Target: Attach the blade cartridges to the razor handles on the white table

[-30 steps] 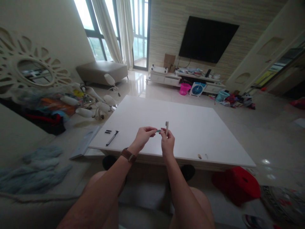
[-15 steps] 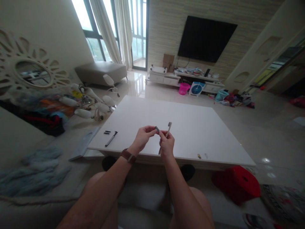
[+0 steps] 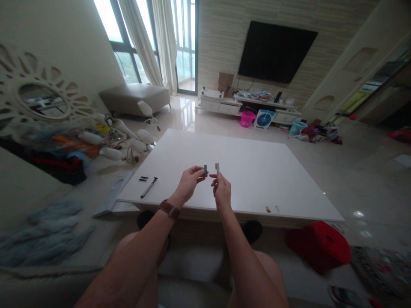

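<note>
My left hand (image 3: 189, 182) pinches a small green and black razor cartridge (image 3: 205, 170) by its lower part, holding it upright above the white table (image 3: 250, 171). Close beside it, my right hand (image 3: 222, 191) grips a pale toothbrush (image 3: 217, 167) with its bristle head up; most of the handle is hidden by the fingers. The cartridge and the brush head are apart. To the left on the tabletop lies a grey and black razor (image 3: 149, 187), with two small black pieces like razor cartridges (image 3: 143, 178) near its head.
Small yellow-black and clear bits (image 3: 268, 209) lie near the table's front right edge. A red stool (image 3: 321, 248) stands off the right front corner. A lamp with several white shades (image 3: 138, 145) is beyond the left edge.
The hands have drawn slightly apart. The cartridge has been turned from slanted to upright in my left hand. In my right hand the toothbrush has shifted left and its tilt has changed.
</note>
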Motion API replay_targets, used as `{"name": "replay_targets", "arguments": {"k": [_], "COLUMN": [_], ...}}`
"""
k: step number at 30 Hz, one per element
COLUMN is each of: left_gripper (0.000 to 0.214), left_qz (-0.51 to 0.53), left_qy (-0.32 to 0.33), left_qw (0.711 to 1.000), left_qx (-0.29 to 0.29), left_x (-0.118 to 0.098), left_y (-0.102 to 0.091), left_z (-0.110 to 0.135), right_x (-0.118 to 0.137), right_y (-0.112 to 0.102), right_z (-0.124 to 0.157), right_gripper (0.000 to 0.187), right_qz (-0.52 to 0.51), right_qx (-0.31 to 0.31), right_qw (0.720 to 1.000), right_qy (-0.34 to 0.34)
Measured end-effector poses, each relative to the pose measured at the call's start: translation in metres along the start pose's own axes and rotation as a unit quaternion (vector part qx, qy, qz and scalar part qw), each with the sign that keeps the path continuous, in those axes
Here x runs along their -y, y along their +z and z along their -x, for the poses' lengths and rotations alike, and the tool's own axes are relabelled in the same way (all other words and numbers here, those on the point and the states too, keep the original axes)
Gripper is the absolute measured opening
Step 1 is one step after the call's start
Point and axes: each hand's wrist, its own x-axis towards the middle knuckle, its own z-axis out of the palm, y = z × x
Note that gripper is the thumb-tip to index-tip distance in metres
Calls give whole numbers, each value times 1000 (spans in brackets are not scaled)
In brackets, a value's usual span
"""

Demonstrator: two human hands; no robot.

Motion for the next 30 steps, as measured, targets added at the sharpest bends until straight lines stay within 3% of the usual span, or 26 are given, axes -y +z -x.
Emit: {"name": "replay_targets", "arguments": {"k": [6, 10, 12, 16, 20, 24, 28, 30], "left_gripper": [25, 26, 26, 25, 24, 27, 28, 28], "left_qz": [-4, -37, -46, -37, -22, -30, -39, -36], "left_qy": [9, 10, 12, 16, 10, 13, 13, 10], "left_qw": [1000, 998, 998, 998, 998, 999, 998, 998], "left_qx": [-23, -43, -45, -43, -50, -43, -54, -51], "left_x": [4, 8, 8, 7, 6, 6, 6, 6], "left_y": [-2, -5, -6, -6, -5, -6, -7, -7], "left_z": [-2, -5, -5, -5, -4, -4, -5, -5], "right_x": [10, 9, 8, 7, 10, 11, 11, 10], "right_y": [-2, -8, -10, -10, -9, -10, -11, -10], "right_z": [5, 2, 0, 2, 3, 3, 2, 2], "right_gripper": [35, 34, 34, 34, 37, 35, 36, 37], "right_qz": [107, 170, 167, 173, 171, 159, 191, 165], "right_qx": [37, -34, -34, 51, -29, 43, -41, -32], "right_qw": [992, 983, 983, 981, 983, 984, 979, 984], "right_qy": [-55, -60, -66, -75, -60, -65, -54, -55]}}
